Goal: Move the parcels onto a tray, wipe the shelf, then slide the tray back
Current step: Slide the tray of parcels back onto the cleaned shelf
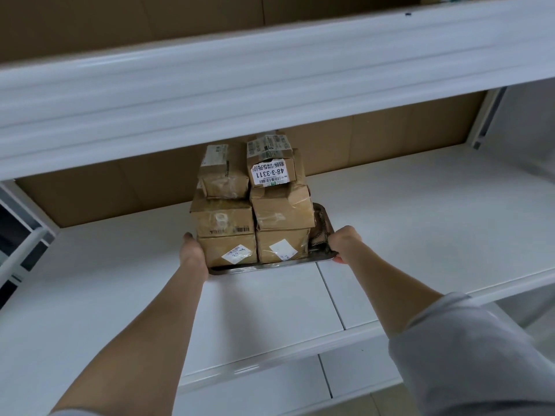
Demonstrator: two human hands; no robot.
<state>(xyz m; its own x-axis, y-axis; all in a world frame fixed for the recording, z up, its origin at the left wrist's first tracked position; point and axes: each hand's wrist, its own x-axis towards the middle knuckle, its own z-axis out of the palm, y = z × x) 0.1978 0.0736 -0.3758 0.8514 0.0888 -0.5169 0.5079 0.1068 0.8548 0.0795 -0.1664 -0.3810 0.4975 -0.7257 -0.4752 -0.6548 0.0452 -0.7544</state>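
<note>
- The metal tray (270, 264) sat on the white shelf (405, 211), just past the frame's centre toward 12 o'clock, and carried six brown parcels (252, 205) stacked three high in two columns.
- The left hand (192, 250) lay flat against the bottom-left parcel at the tray's 9 o'clock edge; whether its fingers gripped the rim could not be told.
- The right hand (345, 243) was closed on the tray's 3 o'clock rim, with a dark patterned cloth (322, 232) bunched between it and the parcels.
- Judging by the bare shelf, the wiping looked done and the slide-back was the step in hand.
- The top parcel (270, 163), labelled 48-3-3311, stood close beneath the upper shelf's lip (270, 94); a lift or tilt could knock it off.
- An uneven push might skew the tray and shear the columns apart.
- The cloth risked being left on the tray.
</note>
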